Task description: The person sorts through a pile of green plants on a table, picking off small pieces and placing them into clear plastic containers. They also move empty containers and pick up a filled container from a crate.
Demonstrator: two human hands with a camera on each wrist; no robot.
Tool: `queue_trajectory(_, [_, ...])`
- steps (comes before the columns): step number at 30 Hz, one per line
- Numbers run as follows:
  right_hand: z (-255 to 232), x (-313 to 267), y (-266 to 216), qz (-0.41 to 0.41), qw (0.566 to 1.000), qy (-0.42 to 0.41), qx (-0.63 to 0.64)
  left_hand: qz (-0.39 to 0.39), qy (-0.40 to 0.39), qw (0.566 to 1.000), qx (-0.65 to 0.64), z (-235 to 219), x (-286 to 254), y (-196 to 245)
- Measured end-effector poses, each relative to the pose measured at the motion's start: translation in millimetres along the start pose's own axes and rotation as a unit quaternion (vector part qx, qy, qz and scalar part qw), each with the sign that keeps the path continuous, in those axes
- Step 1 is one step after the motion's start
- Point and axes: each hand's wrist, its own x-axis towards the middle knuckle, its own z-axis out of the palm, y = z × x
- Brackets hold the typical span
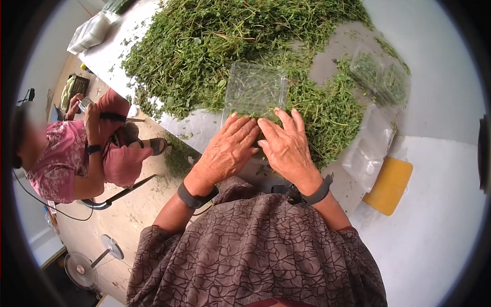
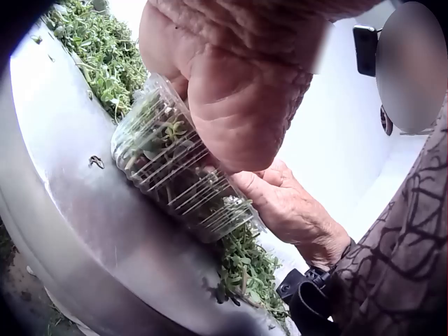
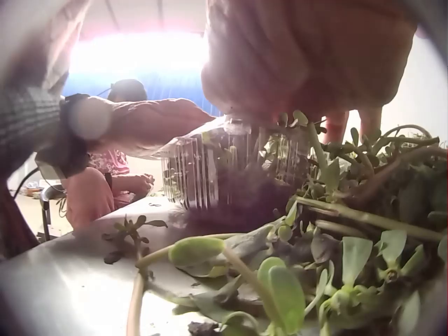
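Observation:
A clear plastic box (image 1: 254,87) with its lid tilted up stands at the table's near edge, green stems and leaves inside. Both hands lie over its near part in the head view: my left hand (image 1: 228,149) with fingers extended, my right hand (image 1: 287,151) with fingers spread and slightly bent. In the left wrist view the ribbed box (image 2: 175,161) is full of greens, under my left hand (image 2: 231,91), with my right hand (image 2: 294,213) at its far end. In the right wrist view my right hand (image 3: 308,56) is above the ribbed box (image 3: 210,168).
A large heap of greens (image 1: 204,51) covers much of the table. Right of it are a filled clear box (image 1: 378,77), stacked empty boxes (image 1: 369,148) and a yellow board (image 1: 389,185). At left sits another person (image 1: 66,158) near a fan (image 1: 81,268); more boxes (image 1: 89,33) lie upper left.

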Motion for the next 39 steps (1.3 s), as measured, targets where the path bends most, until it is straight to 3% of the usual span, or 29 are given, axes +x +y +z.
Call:
queue_trajectory(5, [-8,-1,-1,-0.031,0.998,0.038,0.039,0.015,0.021,1.000,-0.003,-9,-1,8])
queue_trajectory(9, [-3,-5,4,-0.020,0.998,0.053,0.020,0.015,-0.009,1.000,0.005,-6,1,8])
queue_trajectory(12, [-27,-7,12,0.036,0.993,0.109,-0.024,0.010,-0.006,1.000,0.014,-12,-2,10])
queue_trajectory(17, [-34,-35,49,0.236,0.962,0.066,-0.123,-0.002,0.022,1.000,0.014,-8,-4,11])
queue_trajectory(19, [-32,-38,59,0.236,0.954,0.089,-0.164,0.001,0.019,1.000,0.017,-5,-4,10])
queue_trajectory(21, [-35,-36,63,0.317,0.935,-0.004,-0.161,0.004,0.014,1.000,0.019,-6,-3,11])
queue_trajectory(26, [-48,-37,64,0.285,0.940,0.090,-0.167,-0.007,0.047,0.999,0.018,-11,-3,11])
queue_trajectory(28, [-63,-36,57,0.292,0.923,0.214,-0.127,-0.018,0.048,0.999,0.008,-13,-6,12])
queue_trajectory(32, [-70,-42,59,0.298,0.915,0.265,-0.055,-0.030,0.063,0.998,0.007,-13,-9,12])
queue_trajectory(34, [-65,-47,63,0.330,0.875,0.310,0.170,-0.024,0.082,0.996,0.008,-16,-8,16])
queue_trajectory(37, [-83,-46,46,0.343,0.845,0.295,0.286,-0.013,0.121,0.993,-0.001,-21,-9,22])
queue_trajectory(39, [-80,-46,39,0.308,0.862,0.274,0.294,-0.008,0.144,0.990,-0.009,-29,-7,29])
